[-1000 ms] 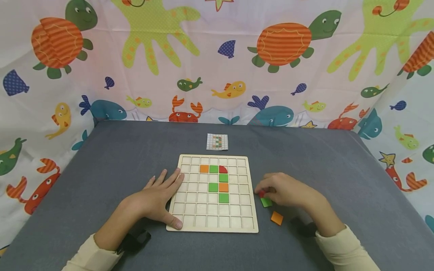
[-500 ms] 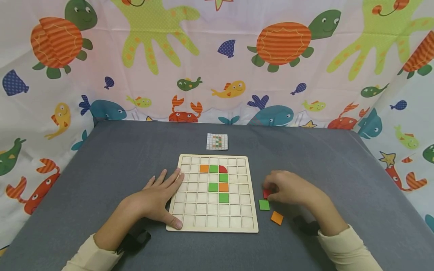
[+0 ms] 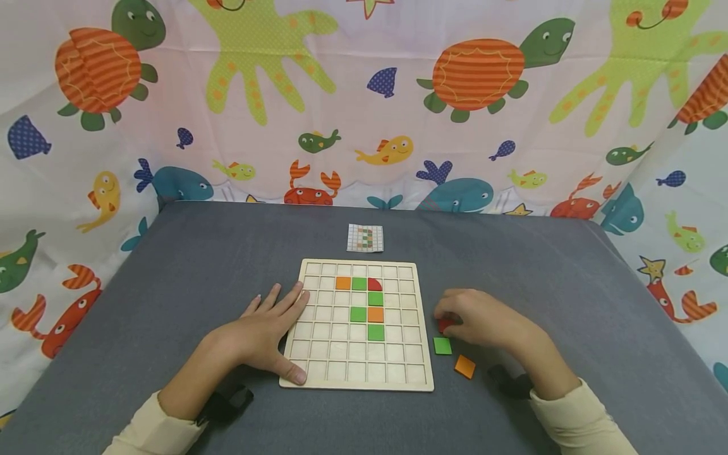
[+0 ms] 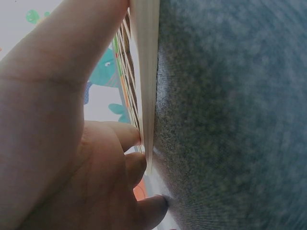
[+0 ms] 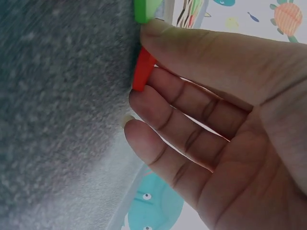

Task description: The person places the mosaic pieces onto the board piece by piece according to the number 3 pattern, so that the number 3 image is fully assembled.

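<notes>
A square wooden grid board (image 3: 364, 385) lies on the grey cloth. My left hand (image 3: 253, 338) rests spread along its left edge, the thumb at the near corner. In its cells sit orange and green square tiles and a red tile (image 3: 373, 285) with one rounded corner. Right of the board, my right hand (image 3: 483, 319) pinches a red tile (image 5: 143, 70) between thumb and fingertips, low at the cloth. Most of that tile is covered by the fingers in the head view. A green tile (image 3: 442, 345) lies just nearer than the fingertips, with an orange tile (image 3: 464, 366) closer still.
Beyond the board lies a small card (image 3: 365, 238) printed with a grid of coloured squares. A curtain (image 3: 341, 95) with sea animals hangs behind the table and at both sides. Black straps (image 3: 227, 404) circle the wrists.
My right hand first drew back to the right, separating the red tile from the green one, then shifted slightly left again. The green tile turned straighter and slid a little nearer. My left hand stays put.
</notes>
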{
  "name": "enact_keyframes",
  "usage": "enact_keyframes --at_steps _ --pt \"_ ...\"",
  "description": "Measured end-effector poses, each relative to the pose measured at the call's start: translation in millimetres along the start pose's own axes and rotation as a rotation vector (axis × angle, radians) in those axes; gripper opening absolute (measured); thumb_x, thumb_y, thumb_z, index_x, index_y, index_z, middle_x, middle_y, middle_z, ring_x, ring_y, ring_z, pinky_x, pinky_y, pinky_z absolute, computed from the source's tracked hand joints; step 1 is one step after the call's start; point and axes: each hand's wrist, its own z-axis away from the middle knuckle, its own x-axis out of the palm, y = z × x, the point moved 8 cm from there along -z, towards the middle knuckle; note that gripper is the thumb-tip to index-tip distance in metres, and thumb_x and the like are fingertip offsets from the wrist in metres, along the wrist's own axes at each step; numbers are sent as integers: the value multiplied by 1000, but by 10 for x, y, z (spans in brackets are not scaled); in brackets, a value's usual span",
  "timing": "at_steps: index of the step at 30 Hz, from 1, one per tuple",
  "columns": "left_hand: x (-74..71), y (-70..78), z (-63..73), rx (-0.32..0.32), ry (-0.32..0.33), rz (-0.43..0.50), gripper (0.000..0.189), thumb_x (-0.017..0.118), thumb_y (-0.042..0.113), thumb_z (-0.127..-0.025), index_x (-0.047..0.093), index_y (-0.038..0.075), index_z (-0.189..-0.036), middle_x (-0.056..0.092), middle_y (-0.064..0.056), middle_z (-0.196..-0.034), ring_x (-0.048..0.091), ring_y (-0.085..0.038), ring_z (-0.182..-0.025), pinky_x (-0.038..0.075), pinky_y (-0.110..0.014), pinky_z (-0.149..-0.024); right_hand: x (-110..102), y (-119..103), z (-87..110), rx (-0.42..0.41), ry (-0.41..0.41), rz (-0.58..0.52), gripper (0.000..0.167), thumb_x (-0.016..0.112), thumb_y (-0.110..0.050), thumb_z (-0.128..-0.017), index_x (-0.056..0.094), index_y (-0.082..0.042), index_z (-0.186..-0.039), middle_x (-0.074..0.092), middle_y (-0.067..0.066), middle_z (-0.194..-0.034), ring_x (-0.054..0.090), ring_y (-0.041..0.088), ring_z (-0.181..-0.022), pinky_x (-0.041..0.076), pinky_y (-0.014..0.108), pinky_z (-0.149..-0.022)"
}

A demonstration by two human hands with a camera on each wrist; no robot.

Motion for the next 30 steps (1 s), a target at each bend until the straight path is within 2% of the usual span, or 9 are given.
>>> enact_keyframes --at_steps 8,16,19,23,30 --pt "9 -40 1 -12 -4 -7 139 79 77 -60 13 9 -162 2 -12 -167 -4 -45 -149 3 -67 -113 -2 -109 -33 -32 -11 -10 22 83 -3 -79 76 -12 -98 64 -7 -91 56 10 -81 52 34 -75" --pt "17 -51 -12 -5 -8 -9 139 79 77 -60 12 9 -162 1 -12 -167 -5 -45 -149 2 -67 -113 47 -211 -77 -13 -52 -9 23 84 -3 -79 77 -12 -99 64 -8 -91 55 9 -81 52 32 -74" --pt "14 -43 -13 -2 -6 -9 139 78 77 -61 12 9 -162 1 -12 -167 -5 -45 -149 3 -67 -113 56 -280 -89 -39 -45 -7 21 84 -3 -78 76 -15 -94 60 -9 -86 52 9 -78 49 29 -70" --pt "12 -34 -15 0 -5 -10 139 79 76 -61 12 8 -162 2 -12 -167 -4 -45 -149 3 -67 -113 70 -398 -120 -84 -42 -10 19 84 -4 -80 74 -17 -89 59 -10 -86 52 8 -79 49 27 -71" --pt "20 -32 -18 -12 -7 -9 140 80 76 -60 13 8 -162 2 -12 -167 -4 -45 -149 3 -67 -113 130 -603 -204 -150 -50 27 17 84 -5 -80 74 -14 -91 59 -8 -86 51 7 -77 48 24 -69"
